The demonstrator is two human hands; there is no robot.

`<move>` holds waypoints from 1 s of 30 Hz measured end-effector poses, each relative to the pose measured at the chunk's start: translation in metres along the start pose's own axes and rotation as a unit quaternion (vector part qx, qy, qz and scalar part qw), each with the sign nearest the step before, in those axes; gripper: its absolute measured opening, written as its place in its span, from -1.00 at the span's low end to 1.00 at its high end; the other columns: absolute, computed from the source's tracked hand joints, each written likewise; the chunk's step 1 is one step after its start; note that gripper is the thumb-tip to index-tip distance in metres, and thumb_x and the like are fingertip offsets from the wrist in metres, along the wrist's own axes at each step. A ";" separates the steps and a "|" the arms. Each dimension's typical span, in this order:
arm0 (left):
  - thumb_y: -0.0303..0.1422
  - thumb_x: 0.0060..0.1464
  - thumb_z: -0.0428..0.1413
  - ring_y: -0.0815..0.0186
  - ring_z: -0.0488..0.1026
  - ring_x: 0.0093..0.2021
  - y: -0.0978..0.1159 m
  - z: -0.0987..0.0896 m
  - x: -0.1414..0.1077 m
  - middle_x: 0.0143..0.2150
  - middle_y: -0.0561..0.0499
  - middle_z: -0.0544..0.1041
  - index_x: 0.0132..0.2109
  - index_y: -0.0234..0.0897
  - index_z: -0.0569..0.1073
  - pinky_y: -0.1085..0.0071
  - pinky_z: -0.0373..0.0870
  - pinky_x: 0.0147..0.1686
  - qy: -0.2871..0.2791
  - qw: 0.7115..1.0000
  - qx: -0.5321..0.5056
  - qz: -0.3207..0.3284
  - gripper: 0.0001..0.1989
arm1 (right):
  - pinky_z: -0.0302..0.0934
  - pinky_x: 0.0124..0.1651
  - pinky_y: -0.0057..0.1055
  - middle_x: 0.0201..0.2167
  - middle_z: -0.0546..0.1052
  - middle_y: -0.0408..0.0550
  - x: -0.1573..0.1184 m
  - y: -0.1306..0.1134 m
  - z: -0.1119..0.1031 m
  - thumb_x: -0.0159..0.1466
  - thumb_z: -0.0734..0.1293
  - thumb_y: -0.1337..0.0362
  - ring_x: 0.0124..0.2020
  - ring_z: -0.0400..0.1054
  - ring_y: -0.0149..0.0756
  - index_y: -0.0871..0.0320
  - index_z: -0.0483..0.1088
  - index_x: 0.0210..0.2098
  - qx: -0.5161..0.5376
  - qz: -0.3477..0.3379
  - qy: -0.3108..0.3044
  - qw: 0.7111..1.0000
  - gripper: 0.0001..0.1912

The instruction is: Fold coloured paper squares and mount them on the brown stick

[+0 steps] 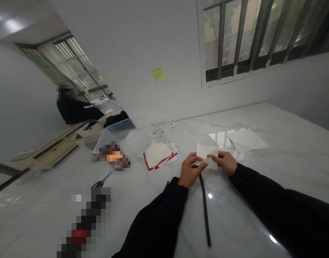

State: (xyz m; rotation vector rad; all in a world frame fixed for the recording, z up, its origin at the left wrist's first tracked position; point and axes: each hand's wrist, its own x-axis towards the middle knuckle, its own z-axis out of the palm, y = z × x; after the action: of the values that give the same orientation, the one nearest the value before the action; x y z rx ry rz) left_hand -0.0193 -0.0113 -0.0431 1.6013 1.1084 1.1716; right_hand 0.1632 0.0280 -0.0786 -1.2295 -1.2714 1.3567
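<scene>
Between my two hands, just above the white marbled table [234, 200], is a sheet of white paper [207, 145] with creases across it. My left hand [190, 170] grips its left edge, thumb on top and fingers behind. On the right side, my right hand [225, 162] pinches the sheet with its thumb laid over the front. Below the paper a long dark brown strip [204, 208] runs down the tabletop; its upper end disappears behind my left hand. Another white sheet [246, 139] lies to the right, beyond my right hand.
Left of my hands lies a stack of papers [159, 154], cream and white over red. Black-handled scissors [99, 183] and a clear plastic box [114, 132] are further left. A small white object [171, 125] sits near the wall. A person [73, 107] in black sits in the background.
</scene>
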 end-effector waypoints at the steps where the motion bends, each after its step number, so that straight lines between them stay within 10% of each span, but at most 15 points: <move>1: -0.20 0.00 0.25 0.27 0.45 -0.15 -0.001 0.001 -0.001 -0.06 -0.08 0.44 -0.29 -0.29 0.51 0.52 0.39 -0.39 0.005 1.000 0.006 -0.004 -0.76 | 0.32 -0.37 -0.33 -0.41 0.61 0.04 -0.001 -0.001 0.001 0.00 0.45 -0.10 -0.41 0.46 -0.18 0.25 0.56 -0.34 -0.015 -0.007 -0.003 1.000 -0.50; 5: -0.19 0.01 0.22 0.37 0.41 -0.38 -0.006 0.002 -0.001 -0.29 0.00 0.49 -0.23 -0.28 0.50 0.50 0.35 -0.44 0.002 0.999 0.014 -0.036 -0.74 | 0.32 -0.36 -0.32 -0.41 0.62 0.04 -0.005 -0.006 0.004 0.02 0.44 -0.09 -0.40 0.47 -0.17 0.27 0.57 -0.31 -0.024 -0.021 -0.022 0.999 -0.49; 14: -0.32 -0.02 0.26 0.20 0.53 -0.19 -0.009 0.000 0.003 -0.12 -0.09 0.56 0.32 -0.17 0.07 0.34 0.47 -0.21 0.027 0.991 -0.121 -0.045 -0.18 | 0.34 -0.31 -0.32 -0.36 0.63 0.05 -0.009 -0.007 0.005 0.07 0.43 -0.09 -0.38 0.49 -0.16 0.25 0.58 -0.29 -0.044 -0.054 -0.054 0.996 -0.51; 30: -0.23 -0.12 0.32 0.34 0.48 -0.41 -0.019 -0.001 0.007 -0.28 -0.05 0.57 0.08 -0.33 0.39 0.44 0.43 -0.38 0.033 0.978 -0.159 -0.134 -0.39 | 0.15 -0.53 -0.40 -0.54 0.56 0.02 -0.007 0.002 0.002 0.05 0.42 -0.12 -0.57 0.34 -0.30 0.30 0.53 -0.41 -0.076 -0.001 -0.016 0.997 -0.48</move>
State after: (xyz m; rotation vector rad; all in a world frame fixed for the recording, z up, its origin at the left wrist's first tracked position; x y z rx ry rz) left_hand -0.0222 0.0001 -0.0598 1.1375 1.0784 1.1592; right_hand 0.1618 0.0210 -0.0801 -1.3141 -1.4189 1.3014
